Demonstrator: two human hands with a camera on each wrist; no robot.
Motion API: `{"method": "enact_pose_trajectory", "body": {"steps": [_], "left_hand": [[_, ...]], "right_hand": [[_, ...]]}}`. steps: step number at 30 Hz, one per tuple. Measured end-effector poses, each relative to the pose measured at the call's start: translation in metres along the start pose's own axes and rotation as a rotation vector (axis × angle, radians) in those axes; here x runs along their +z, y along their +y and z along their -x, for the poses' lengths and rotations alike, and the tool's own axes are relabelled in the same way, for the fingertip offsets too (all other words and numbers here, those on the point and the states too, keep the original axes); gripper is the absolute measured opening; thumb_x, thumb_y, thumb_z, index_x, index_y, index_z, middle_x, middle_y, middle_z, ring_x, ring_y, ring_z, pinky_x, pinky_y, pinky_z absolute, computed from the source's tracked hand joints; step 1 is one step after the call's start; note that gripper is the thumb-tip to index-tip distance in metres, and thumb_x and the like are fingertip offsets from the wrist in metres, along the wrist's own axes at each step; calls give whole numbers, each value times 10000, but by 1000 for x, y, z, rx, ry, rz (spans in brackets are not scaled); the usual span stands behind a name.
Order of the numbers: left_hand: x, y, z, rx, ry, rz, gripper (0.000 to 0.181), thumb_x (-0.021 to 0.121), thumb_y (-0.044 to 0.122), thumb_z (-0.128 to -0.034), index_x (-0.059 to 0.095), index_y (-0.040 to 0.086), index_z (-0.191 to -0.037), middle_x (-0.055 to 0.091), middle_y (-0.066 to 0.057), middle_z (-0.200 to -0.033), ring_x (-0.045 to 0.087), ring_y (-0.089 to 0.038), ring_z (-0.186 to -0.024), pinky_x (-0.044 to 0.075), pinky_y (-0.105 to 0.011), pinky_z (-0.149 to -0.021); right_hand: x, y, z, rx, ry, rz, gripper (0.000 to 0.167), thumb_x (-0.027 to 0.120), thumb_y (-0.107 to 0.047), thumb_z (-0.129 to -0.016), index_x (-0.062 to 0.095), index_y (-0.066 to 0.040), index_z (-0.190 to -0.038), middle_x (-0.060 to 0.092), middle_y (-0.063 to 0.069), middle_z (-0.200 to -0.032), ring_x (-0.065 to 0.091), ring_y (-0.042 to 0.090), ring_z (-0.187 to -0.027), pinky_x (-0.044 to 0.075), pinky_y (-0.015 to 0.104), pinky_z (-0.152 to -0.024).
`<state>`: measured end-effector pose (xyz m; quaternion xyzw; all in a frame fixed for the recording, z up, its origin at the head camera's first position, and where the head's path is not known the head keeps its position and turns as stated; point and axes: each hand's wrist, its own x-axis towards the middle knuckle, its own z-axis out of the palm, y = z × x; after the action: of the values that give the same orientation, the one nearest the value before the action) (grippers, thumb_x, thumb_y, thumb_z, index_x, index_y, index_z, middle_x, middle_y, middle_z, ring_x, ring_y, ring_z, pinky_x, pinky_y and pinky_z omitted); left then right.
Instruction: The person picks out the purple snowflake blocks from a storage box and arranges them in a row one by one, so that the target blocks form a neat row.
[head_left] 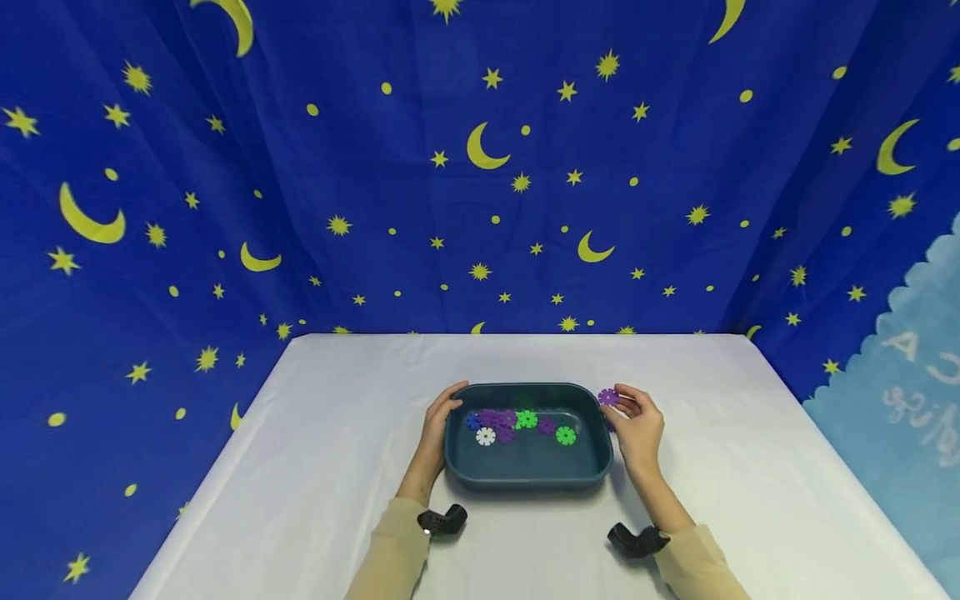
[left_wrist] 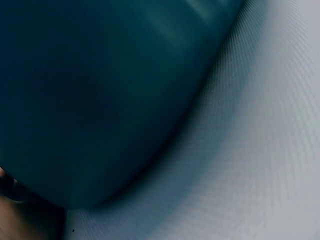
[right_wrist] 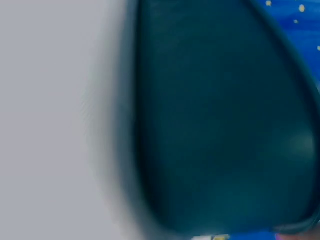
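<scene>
A dark teal plastic tub (head_left: pixel 528 483) stands on the white-covered table. My left hand (head_left: pixel 433 429) grips its left end, with fingertips at the far left corner. My right hand (head_left: pixel 637 427) is at the right end, holding a purple notched disc (head_left: pixel 608 397) between thumb and fingers beside the rim. Inside the tub lie several more discs: a white disc (head_left: pixel 486 436), a green disc (head_left: pixel 566 436), a blue disc (head_left: pixel 472 422) and a few purple discs (head_left: pixel 506 435). Both wrist views mostly show the tub's outer wall (left_wrist: pixel 100 100), (right_wrist: pixel 225 115); the fingers are largely hidden there.
White cloth (head_left: pixel 322 467) covers the table. A blue curtain (head_left: pixel 420 200) with yellow moons and stars rises behind and at both sides. Light blue fabric with lettering (head_left: pixel 900 400) hangs at the right. Black wrist devices (head_left: pixel 637 542) sit near both sleeves.
</scene>
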<state>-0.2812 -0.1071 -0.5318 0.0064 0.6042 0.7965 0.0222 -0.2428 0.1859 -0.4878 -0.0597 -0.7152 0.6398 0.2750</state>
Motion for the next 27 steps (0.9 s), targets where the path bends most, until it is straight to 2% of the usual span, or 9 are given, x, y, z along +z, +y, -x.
{"method": "enact_pose_trajectory", "body": {"steps": [6, 12, 21, 27], "left_hand": [[2, -2, 1, -4, 2, -23, 476, 419, 111, -923, 459, 7, -1385, 443, -123, -1466, 421, -215, -1330, 326, -384, -1108], [1, 0, 0, 9, 5, 1, 466, 417, 99, -924, 472, 9, -1377, 449, -137, -1459, 427, -219, -1326, 329, -387, -1113], [0, -1, 0, 5, 5, -32, 465, 422, 119, -928, 473, 18, -1379, 439, -112, -1472, 385, -230, -1364, 289, -413, -1136], [0, -2, 0, 6, 4, -42, 466, 417, 116, -920, 483, 20, -1371, 436, -99, -1474, 371, -229, -1371, 286, -419, -1135]], "right_hand": [[-12, 23, -7, 54, 49, 21, 390, 685, 182, -701, 603, 178, -1083, 599, 381, -1069, 578, -89, -722, 472, 37, -667], [-20, 33, -14, 66, 48, 53, 377, 675, 171, -715, 601, 180, -1085, 601, 384, -1075, 561, -96, -694, 447, 15, -645], [-26, 46, -16, 118, 47, 172, 366, 693, 131, -712, 626, 149, -1071, 613, 358, -1108, 526, -119, -664, 426, 11, -614], [-29, 52, -15, 143, 31, 204, 378, 691, 125, -715, 623, 144, -1087, 613, 346, -1135, 513, -118, -672, 416, 5, -606]]}}
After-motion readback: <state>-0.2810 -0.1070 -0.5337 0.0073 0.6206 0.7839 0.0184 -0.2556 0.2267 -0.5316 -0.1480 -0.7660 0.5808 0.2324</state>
